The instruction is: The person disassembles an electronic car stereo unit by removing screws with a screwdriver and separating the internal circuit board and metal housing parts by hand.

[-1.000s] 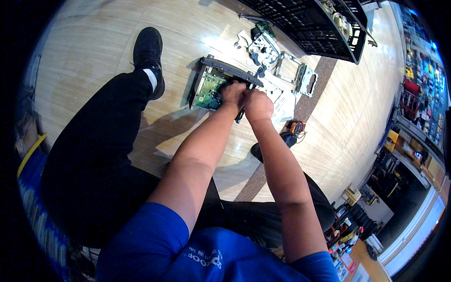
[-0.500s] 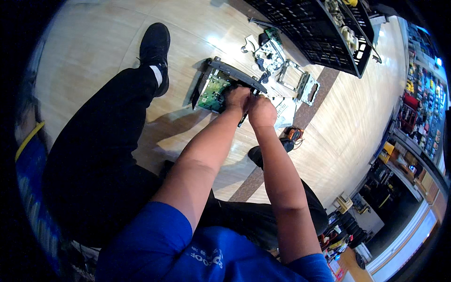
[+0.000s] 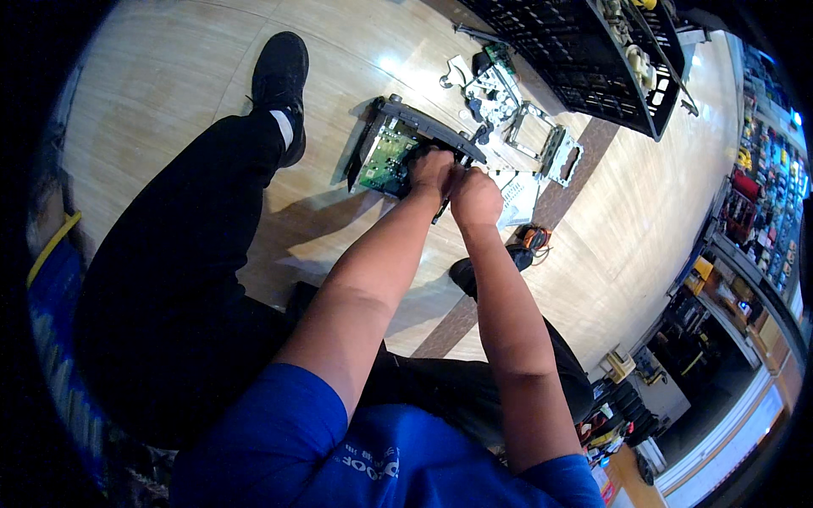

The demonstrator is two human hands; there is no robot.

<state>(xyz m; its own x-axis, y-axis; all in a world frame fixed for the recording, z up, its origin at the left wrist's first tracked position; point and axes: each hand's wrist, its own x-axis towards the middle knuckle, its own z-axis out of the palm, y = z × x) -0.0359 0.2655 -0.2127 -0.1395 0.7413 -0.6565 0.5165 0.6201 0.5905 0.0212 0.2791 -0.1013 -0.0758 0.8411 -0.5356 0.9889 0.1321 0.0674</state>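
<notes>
An opened electronic device with a black front panel (image 3: 432,124) is tilted up from the floor in front of me. A green circuit board (image 3: 386,159) shows inside its casing. My left hand (image 3: 430,173) is closed on the device near its right end, the fingertips hidden inside the casing. Right beside it, my right hand (image 3: 477,200) is a fist at the same dark edge. A thin black strip (image 3: 441,209) sticks out below between the two hands. What exactly each set of fingers pinches is hidden.
Beyond the device lie metal frame parts (image 3: 535,135), a mechanism plate (image 3: 494,95) and a white vented metal panel (image 3: 518,200). A black plastic crate (image 3: 584,63) stands at the far right. An orange-and-black coiled item (image 3: 533,238) lies by my right shoe (image 3: 463,277).
The view has shifted slightly. Both hands keep their places on the device, with only a very small movement of the wrists.
</notes>
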